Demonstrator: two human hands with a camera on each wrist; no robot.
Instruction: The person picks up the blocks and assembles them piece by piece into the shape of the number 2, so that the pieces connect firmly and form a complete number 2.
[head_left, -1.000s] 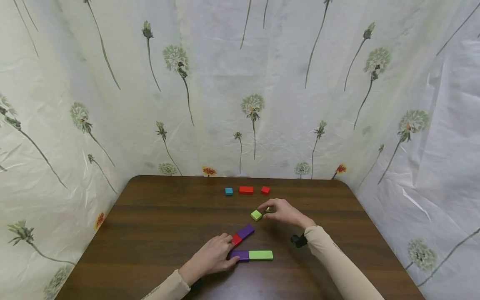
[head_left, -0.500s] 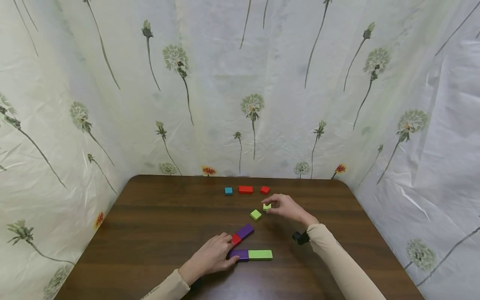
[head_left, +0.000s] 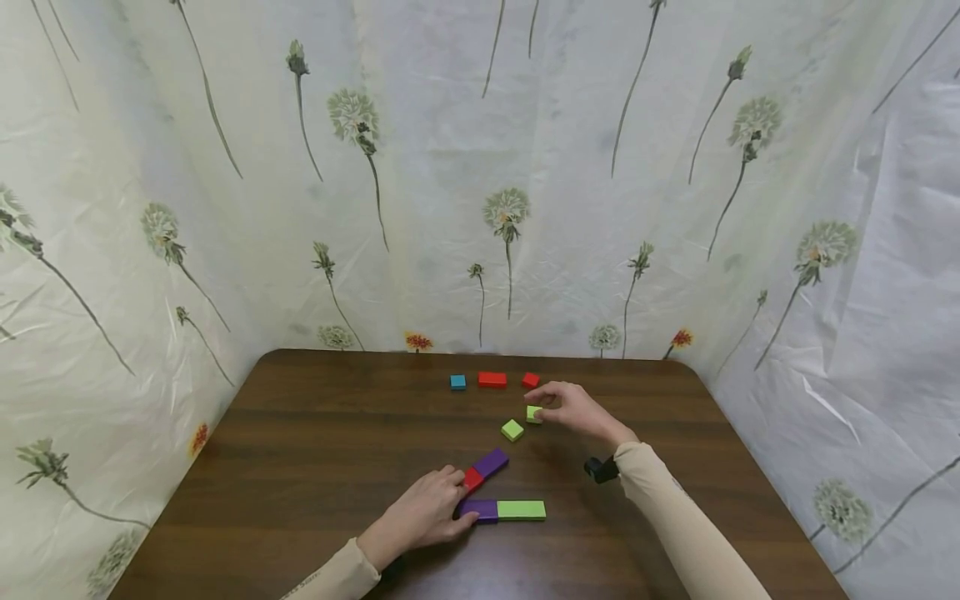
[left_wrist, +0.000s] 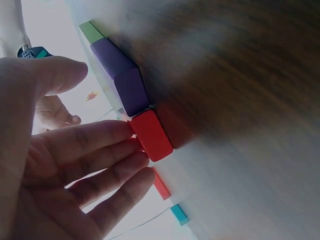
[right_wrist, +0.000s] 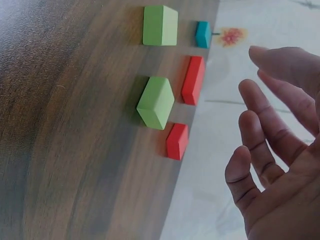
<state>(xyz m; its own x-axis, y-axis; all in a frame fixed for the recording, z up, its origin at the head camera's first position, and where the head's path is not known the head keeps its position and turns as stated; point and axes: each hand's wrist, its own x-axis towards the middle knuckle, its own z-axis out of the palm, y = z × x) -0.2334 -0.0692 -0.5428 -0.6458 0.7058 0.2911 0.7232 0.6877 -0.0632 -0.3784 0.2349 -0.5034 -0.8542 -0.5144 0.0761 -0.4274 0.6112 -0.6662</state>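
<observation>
My left hand point(head_left: 420, 512) lies low over the table, its fairly straight fingertips touching a red block point(left_wrist: 152, 135) and the thumb at a purple block point(head_left: 482, 511). A longer green block point(head_left: 521, 511) abuts that purple one end to end. Another purple block point(head_left: 492, 461) continues on a slant from the red block. Farther back, my right hand point(head_left: 573, 410) hovers with loosely bent, parted fingers just by a small green block point(head_left: 533, 414). Its fingers hold nothing in the right wrist view. A second small green block point(head_left: 512, 430) sits slightly nearer, turned cornerwise.
Along the back of the brown wooden table point(head_left: 337, 433) lie a small blue block point(head_left: 457, 382), a longer red block point(head_left: 492, 380) and a small red block point(head_left: 531, 381). Behind the table hangs a pale curtain point(head_left: 435, 208) printed with dandelions.
My right hand has shifted slightly back and to the right, and its fingers have parted from the farther small green block. The left hand and its blocks have stayed in place.
</observation>
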